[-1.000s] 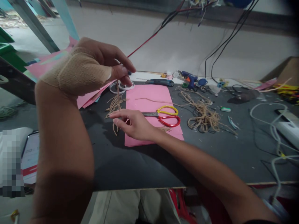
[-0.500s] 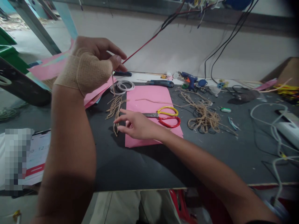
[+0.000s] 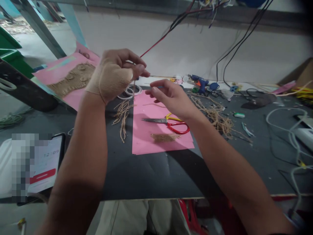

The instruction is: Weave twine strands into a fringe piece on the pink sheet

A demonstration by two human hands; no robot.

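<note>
My left hand [image 3: 117,73], bandaged round the palm and wrist, is raised above the table with its fingertips pinched. A thin strand of brown twine [image 3: 134,88] hangs from them. Close by on the right, my right hand [image 3: 170,96] hovers over the pink sheets [image 3: 144,142], thumb and fingers drawn together; what is between them is too small to make out. Below lie scissors [image 3: 156,120] with one yellow and one red handle loop. A row of short twine pieces [image 3: 165,137] rests nearer me. Loose cut twine [image 3: 123,112] lies left of the sheets.
A tangled twine heap [image 3: 220,120] lies right of the sheets. Behind are a white cord coil [image 3: 129,92] and a blue glue gun [image 3: 201,83]. A fringed brown piece [image 3: 75,78] lies on pink paper at left, near a phone [image 3: 46,163]. Cables hang above.
My right hand has risen from the loose twine at left, moving up and right to beside my left hand. My left hand has shifted right with its strand. The short twine row is now uncovered.
</note>
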